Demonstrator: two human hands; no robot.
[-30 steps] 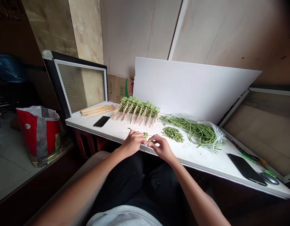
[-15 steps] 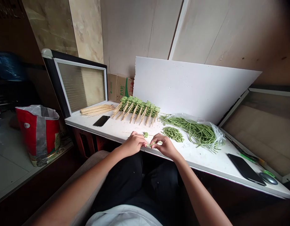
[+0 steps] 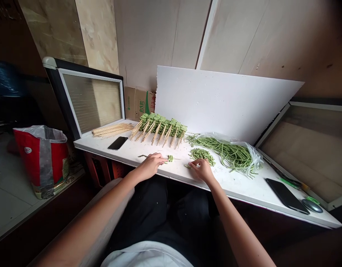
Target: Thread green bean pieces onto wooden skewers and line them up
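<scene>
My left hand (image 3: 152, 166) is closed near the table's front edge, fingers pinched around a long green bean. One bean end (image 3: 142, 156) pokes out to the left of the hand. Just beyond its fingertips lies a thin skewer (image 3: 176, 159) with a few short bean pieces (image 3: 170, 158) on it. My right hand (image 3: 201, 168) is low over the table, thumb and fingers pinched at a short bean piece (image 3: 188, 166). It partly covers the front of the pile of cut bean pieces (image 3: 204, 154).
Filled bean skewers (image 3: 165, 126) are stacked at the back, beside bare skewers (image 3: 112, 129) and a phone (image 3: 118, 143). Long beans (image 3: 234, 154) in a plastic bag lie to the right. Another phone (image 3: 286, 195) and a red bag (image 3: 41, 159) flank the scene.
My hands, close together on a bean before, have moved apart. The left has gone left toward the skewer; the right has gone right to the edge of the cut pieces. The view shifted slightly.
</scene>
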